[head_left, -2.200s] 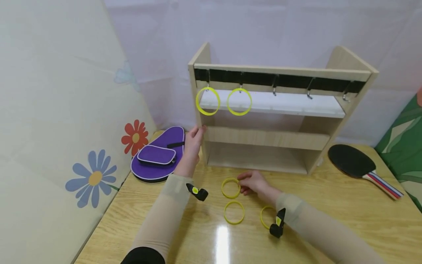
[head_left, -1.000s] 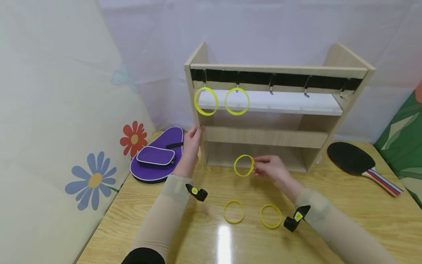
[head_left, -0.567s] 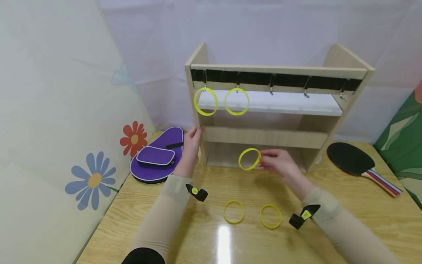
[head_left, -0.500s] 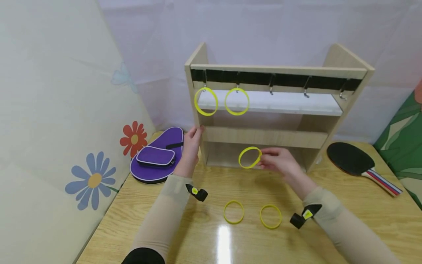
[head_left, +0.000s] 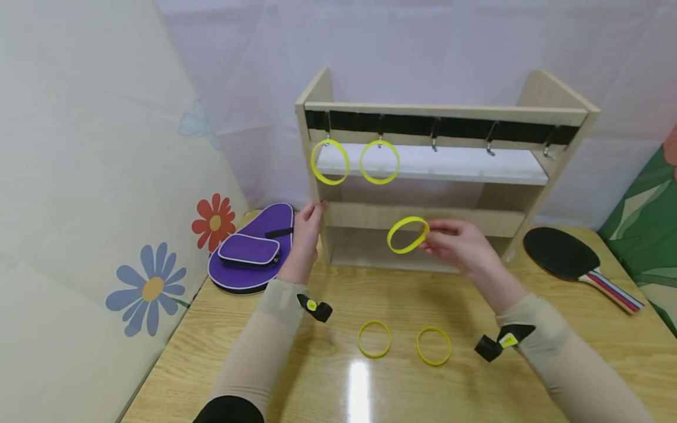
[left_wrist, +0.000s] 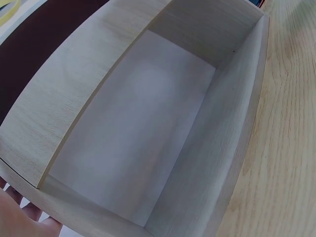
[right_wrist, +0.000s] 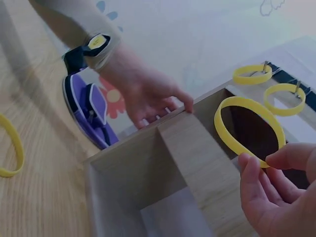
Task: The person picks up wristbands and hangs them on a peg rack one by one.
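Note:
My right hand (head_left: 461, 244) pinches a yellow wristband (head_left: 405, 251) between thumb and fingertips, in the air before the wooden shelf (head_left: 370, 216). In the right wrist view that band (right_wrist: 222, 134) is tilted, its loop free of any hook. My left hand (head_left: 307, 238) grips the shelf's left side panel; its thumb lies at the front edge and its fingers are on the outer face. Two more yellow wristbands, one (head_left: 331, 182) at the far left and another (head_left: 379, 181) beside it, hang from hooks. On the table lie two others, a left one (head_left: 374, 356) and a right one (head_left: 433, 363).
Bare metal hooks, the nearest (head_left: 435, 147) right of the hung bands, line a black strip (head_left: 462, 127). A purple paddle case (head_left: 248, 247) lies left of the shelf. A black table tennis paddle (head_left: 562, 254) lies right, on the wooden table (head_left: 328, 382).
My right hand took a wristband off the table, lifted it up and to the right, and tilted it. The left hand keeps its place on the shelf's side.

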`<state>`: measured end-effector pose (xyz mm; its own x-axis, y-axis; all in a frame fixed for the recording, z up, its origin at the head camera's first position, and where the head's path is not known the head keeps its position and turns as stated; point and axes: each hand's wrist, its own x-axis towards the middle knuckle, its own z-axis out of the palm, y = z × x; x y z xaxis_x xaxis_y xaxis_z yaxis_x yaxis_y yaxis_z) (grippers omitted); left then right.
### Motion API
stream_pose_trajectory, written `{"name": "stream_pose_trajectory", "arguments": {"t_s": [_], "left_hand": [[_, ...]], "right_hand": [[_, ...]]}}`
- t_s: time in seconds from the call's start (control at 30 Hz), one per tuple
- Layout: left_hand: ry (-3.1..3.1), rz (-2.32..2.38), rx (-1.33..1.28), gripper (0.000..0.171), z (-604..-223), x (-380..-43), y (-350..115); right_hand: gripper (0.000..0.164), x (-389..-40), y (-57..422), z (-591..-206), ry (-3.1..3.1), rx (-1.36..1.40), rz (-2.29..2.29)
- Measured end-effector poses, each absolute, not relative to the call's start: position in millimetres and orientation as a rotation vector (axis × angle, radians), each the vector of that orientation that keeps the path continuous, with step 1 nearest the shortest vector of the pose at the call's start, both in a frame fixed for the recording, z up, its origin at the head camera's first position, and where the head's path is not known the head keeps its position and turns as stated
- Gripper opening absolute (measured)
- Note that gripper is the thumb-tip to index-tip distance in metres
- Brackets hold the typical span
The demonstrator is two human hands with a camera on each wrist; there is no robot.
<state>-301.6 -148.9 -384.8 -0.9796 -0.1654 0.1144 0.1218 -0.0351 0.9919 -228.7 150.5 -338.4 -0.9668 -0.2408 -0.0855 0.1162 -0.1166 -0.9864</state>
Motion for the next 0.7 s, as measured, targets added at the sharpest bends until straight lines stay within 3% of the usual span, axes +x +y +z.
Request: {"name": "stream_pose_trajectory", "arguments": {"t_s": [0.3, 0.7], "left_hand": [[-2.024, -2.162, 0.035, 0.048, -385.7, -300.9, -150.3], [-2.050, -2.149, 0.059, 0.042, -385.4, -302.2, -151.6]], "right_hand": [[0.022, -222.4, 155.1, -317.1, 1.815, -0.124, -2.290], [0.015, -217.1, 161.4, -295.3, 1.788, -0.177, -2.429]]}}
